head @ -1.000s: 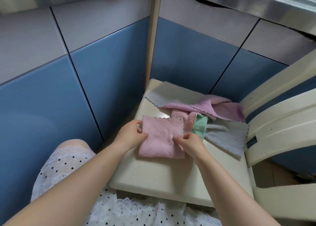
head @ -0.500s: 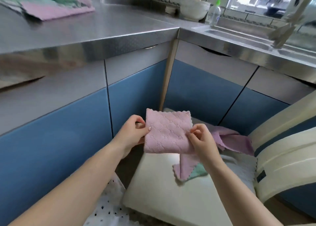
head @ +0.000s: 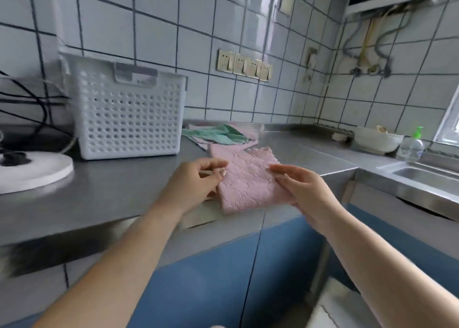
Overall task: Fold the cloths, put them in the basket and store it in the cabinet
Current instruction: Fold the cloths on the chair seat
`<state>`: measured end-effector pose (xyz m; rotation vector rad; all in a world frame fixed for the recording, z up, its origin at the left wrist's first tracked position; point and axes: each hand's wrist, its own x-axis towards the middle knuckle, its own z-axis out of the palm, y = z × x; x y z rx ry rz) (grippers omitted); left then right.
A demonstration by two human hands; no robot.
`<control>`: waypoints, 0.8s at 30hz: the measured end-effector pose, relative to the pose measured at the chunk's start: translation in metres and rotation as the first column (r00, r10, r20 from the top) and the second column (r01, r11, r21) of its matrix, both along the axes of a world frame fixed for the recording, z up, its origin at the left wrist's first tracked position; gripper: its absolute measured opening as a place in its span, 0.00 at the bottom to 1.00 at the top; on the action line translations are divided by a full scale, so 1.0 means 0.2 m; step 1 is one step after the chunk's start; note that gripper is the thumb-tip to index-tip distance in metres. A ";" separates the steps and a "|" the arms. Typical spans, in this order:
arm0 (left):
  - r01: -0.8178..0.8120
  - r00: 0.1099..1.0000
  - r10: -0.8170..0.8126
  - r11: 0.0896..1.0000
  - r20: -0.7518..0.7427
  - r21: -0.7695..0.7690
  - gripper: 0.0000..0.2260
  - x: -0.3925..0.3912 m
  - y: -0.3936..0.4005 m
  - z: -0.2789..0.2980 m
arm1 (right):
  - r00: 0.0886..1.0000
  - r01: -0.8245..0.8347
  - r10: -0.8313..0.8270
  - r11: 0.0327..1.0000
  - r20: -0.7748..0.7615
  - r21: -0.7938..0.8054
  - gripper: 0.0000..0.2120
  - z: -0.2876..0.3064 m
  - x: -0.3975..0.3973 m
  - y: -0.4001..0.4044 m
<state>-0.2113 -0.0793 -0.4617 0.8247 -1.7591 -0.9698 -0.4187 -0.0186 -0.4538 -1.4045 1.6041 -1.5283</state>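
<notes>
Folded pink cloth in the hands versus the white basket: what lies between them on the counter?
Head view: only bare steel counter separates the basket from the folded pink cloth, which the left hand and right hand pinch.

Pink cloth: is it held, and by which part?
Yes. The folded pink cloth is held by its side edges: left hand on the left edge, right hand on the right.

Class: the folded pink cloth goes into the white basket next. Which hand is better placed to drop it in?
Probably left: the left hand is nearer the basket; both hold the cloth.
</notes>
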 end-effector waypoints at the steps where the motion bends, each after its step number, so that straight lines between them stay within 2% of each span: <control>1: -0.077 0.995 0.081 0.995 0.065 -0.062 0.08 0.07 -0.03 0.04 | 1.000 -0.026 0.026 1.000 -0.006 0.008 0.09 0.03 0.05 -0.07; 4: -0.271 0.892 0.344 0.926 0.294 -0.263 0.11 0.25 -0.11 0.12 | 0.990 -0.055 0.060 0.998 -0.130 0.041 0.06 0.07 0.20 -0.27; 6: -0.326 0.796 0.434 0.895 0.422 -0.305 0.12 0.36 -0.15 0.13 | 0.963 -0.070 0.082 0.996 -0.257 0.058 0.08 0.08 0.32 -0.39; 10: -0.368 0.565 0.469 0.880 0.679 -0.302 0.15 0.46 -0.22 0.09 | 0.908 -0.091 0.137 0.987 -0.395 0.133 0.11 0.05 0.46 -0.51; 13: -0.361 0.459 0.436 0.888 0.774 -0.287 0.11 0.47 -0.25 0.06 | 0.833 -0.071 0.147 0.984 -0.534 0.161 0.11 0.01 0.50 -0.55; 17: -0.340 0.371 0.416 0.893 0.830 -0.296 0.17 0.48 -0.28 0.05 | 0.710 -0.009 0.122 0.986 -0.694 0.164 0.10 0.00 0.50 -0.55; 20: -0.351 0.314 0.455 0.871 0.833 -0.343 0.17 0.47 -0.28 0.05 | 0.654 0.009 0.084 0.993 -0.752 0.119 0.11 -0.01 0.49 -0.54; 22: -0.370 0.351 0.543 0.829 0.763 -0.419 0.16 0.45 -0.25 0.06 | 0.671 -0.004 0.032 0.999 -0.741 0.039 0.11 -0.02 0.47 -0.52; 24: -0.381 0.458 0.628 0.778 0.629 -0.500 0.15 0.39 -0.21 0.07 | 0.728 -0.027 -0.003 0.999 -0.686 -0.033 0.10 -0.02 0.41 -0.45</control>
